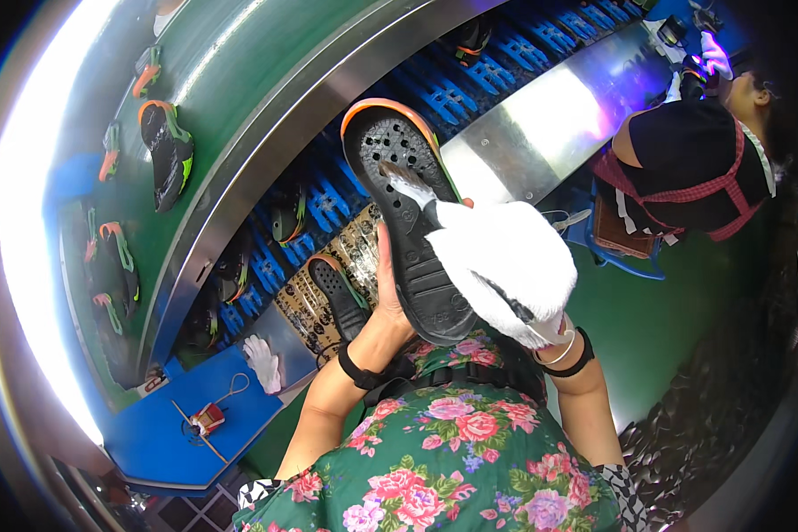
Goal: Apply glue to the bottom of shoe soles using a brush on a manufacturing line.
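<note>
A black shoe sole (410, 244) with an orange rim at its toe and a holed forefoot is tilted up in front of me. My bare left hand (390, 297) grips its left side, thumb along the edge and the other fingers mostly hidden underneath. In a white glove, my right hand (505, 266) is closed around a brush (410, 184), whose handle is mostly covered by the glove. The bristles touch the inner face of the sole near the holes. Beyond my left wrist a similar sole (335, 293) rests on a brown patterned surface (359, 239).
To the left, a green conveyor belt (213, 89) with a metal edge carries several shoe parts (167, 155). A blue table (142, 434) holds a white glove (262, 363) and a small red container (208, 418). Blue racks (452, 97) run below the belt. A co-worker (683, 164) sits at right.
</note>
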Demonstrator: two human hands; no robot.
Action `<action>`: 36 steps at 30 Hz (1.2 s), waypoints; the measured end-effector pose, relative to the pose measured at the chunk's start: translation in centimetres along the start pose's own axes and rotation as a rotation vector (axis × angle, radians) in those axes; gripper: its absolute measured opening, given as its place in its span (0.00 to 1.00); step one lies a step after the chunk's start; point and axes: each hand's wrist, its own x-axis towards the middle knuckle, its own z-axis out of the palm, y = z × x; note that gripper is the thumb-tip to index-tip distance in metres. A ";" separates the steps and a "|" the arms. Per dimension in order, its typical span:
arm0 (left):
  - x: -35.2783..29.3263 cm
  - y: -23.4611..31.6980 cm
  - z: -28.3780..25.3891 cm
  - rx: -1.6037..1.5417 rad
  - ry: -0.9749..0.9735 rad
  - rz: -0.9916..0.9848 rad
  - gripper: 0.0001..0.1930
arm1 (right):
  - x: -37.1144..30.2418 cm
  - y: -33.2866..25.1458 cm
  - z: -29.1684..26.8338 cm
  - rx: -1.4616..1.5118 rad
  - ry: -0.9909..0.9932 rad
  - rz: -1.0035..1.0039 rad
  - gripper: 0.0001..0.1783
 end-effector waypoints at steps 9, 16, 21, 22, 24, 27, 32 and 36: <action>-1.0 0.3 -5.1 0.305 0.088 0.059 0.41 | -2.5 0.0 4.0 0.152 -0.013 0.160 0.18; -0.5 0.2 -3.2 0.302 0.125 0.050 0.41 | -0.1 0.3 2.0 0.272 0.068 0.100 0.19; 0.1 0.5 -2.8 0.475 0.093 0.037 0.49 | -0.3 0.7 1.1 0.170 -0.041 -0.001 0.18; 0.2 0.4 -1.3 0.519 0.053 0.058 0.50 | -0.1 0.5 0.8 0.159 -0.018 0.055 0.18; 0.9 0.5 -1.4 0.418 0.056 0.066 0.51 | 0.5 0.3 0.2 0.097 -0.026 0.033 0.21; 0.8 2.2 -6.4 0.431 0.005 -0.025 0.48 | -4.4 0.5 4.6 0.015 -0.041 0.049 0.27; 1.6 1.5 -0.6 0.333 -0.057 0.103 0.51 | 0.0 1.1 0.3 0.058 0.006 -0.033 0.15; 2.4 1.3 -0.1 0.281 -0.198 0.070 0.53 | -1.0 -1.2 2.0 0.289 -0.099 0.211 0.21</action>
